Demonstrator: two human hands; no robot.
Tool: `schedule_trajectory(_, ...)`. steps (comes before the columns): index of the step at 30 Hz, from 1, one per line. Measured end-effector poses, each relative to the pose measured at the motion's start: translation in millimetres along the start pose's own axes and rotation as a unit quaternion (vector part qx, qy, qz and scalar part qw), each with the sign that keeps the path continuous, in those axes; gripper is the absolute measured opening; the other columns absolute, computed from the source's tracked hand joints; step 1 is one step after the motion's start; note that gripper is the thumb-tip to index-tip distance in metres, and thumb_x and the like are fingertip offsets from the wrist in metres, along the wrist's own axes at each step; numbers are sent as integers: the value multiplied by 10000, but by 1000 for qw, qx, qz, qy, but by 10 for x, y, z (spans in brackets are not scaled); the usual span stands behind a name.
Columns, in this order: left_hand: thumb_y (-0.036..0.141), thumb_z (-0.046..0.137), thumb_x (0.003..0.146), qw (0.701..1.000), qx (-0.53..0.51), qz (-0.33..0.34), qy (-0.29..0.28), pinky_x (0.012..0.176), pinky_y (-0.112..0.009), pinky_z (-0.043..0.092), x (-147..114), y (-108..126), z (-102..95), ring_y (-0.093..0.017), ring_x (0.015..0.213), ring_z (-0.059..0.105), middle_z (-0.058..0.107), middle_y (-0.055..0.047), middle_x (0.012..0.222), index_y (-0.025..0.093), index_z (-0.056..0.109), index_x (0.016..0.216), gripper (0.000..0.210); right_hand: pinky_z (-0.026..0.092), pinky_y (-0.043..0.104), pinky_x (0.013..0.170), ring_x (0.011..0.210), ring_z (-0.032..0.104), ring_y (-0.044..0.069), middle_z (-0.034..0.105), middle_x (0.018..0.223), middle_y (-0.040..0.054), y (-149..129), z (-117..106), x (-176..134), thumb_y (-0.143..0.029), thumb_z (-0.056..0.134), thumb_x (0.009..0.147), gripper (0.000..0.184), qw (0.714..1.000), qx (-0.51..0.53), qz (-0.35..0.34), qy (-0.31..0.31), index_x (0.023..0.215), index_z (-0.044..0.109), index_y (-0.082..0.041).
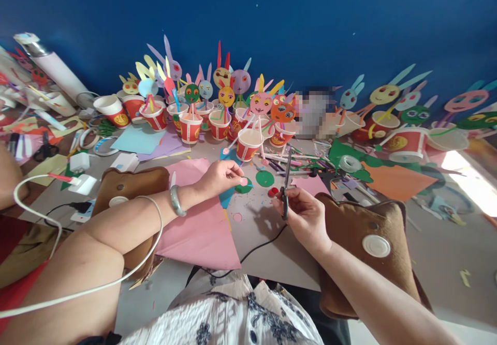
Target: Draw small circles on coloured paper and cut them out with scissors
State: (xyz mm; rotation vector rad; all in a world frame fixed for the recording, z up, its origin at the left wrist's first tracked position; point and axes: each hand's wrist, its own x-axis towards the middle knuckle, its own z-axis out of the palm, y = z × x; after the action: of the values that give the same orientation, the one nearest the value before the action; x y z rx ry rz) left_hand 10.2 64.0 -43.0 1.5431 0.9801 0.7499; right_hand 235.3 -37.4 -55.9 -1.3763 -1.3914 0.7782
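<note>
My left hand (pixel 222 177) pinches a small pink paper disc (pixel 244 181) between thumb and fingers, above a green paper circle (pixel 244 188) on the table. In my right hand (pixel 305 213) are black-handled scissors (pixel 286 182), their blades pointing up and away from me. Close to the scissors lie small red paper circles (pixel 273 192) and a second green circle (pixel 265 179). A loose pink disc (pixel 237 217) rests on the tabletop between my hands. Under my left forearm spreads a large sheet of pink paper (pixel 198 236).
Paper cups (pixel 249 145) with paper rabbit faces on straws line the blue wall. Brown cushions (pixel 367 252) lie on both sides. A white cable (pixel 116 281) crosses my left arm. Pens, tape (pixel 350 163) and orange paper (pixel 399 180) sit to the right. Another person's arm (pixel 10 179) shows at far left.
</note>
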Motion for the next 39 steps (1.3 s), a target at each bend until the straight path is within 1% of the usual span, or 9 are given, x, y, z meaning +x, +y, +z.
schedule_trajectory(3,247,766,685,1000,6,-4,-11,647,-241,520,-21,10,13,-153,694,690,702,-27,714,136,631,797,208,425,239,448,520,512,128,633,637,6,-3,1,0,-400,815,718,259,1000,1,1,0,765,655,-201)
schedule_trajectory(7,229,735,710,998,49,-16,-32,623,-240,505,-50,36,31,-160,681,689,705,-31,702,138,634,803,165,401,233,444,516,486,116,623,639,-3,-10,6,0,-362,817,720,233,1000,9,1,-3,760,652,-202)
schedule_trajectory(13,240,693,746,993,117,21,-15,649,-247,492,-59,68,36,-162,734,673,723,-47,788,143,652,780,110,416,245,494,540,498,118,633,658,-2,-11,9,-8,-331,801,742,196,1000,14,4,-5,769,653,-204)
schedule_trajectory(18,207,658,766,990,140,25,-16,642,-242,476,-52,75,34,-150,727,651,718,-47,792,137,664,765,70,423,248,517,551,519,120,642,671,0,-12,9,-4,-322,805,735,193,1000,13,3,-7,767,659,-200)
schedule_trajectory(21,204,671,759,994,108,15,-18,619,-229,473,-56,51,55,-138,704,642,714,-39,779,136,668,762,69,427,248,522,548,527,119,647,672,0,-20,10,1,-323,815,720,203,1000,12,3,-5,766,663,-197)
schedule_trajectory(27,210,742,733,998,-22,-35,-44,578,-225,502,-83,30,103,-155,670,693,692,-43,717,119,627,819,170,444,250,520,537,535,118,671,703,11,-12,11,4,-330,805,725,207,1000,7,4,-15,791,662,-196)
schedule_trajectory(31,202,795,699,997,-41,-39,-50,609,-216,499,-103,85,107,-142,701,688,713,-58,747,111,634,831,227,456,261,526,544,544,129,671,694,22,19,10,8,-342,783,747,199,1000,-13,7,-26,786,652,-197)
schedule_trajectory(35,207,846,651,994,-73,-49,-61,633,-219,502,-126,134,114,-117,662,660,695,-29,701,110,639,837,294,465,259,520,537,553,133,657,656,10,16,23,13,-325,807,717,212,999,-20,18,-45,797,660,-194)
schedule_trajectory(39,214,854,648,989,-95,-74,-87,568,-206,490,-153,156,132,-108,621,641,703,-35,723,111,629,863,328,469,249,499,524,550,125,657,650,8,-30,50,14,-313,808,712,210,998,-13,23,-50,772,650,-188)
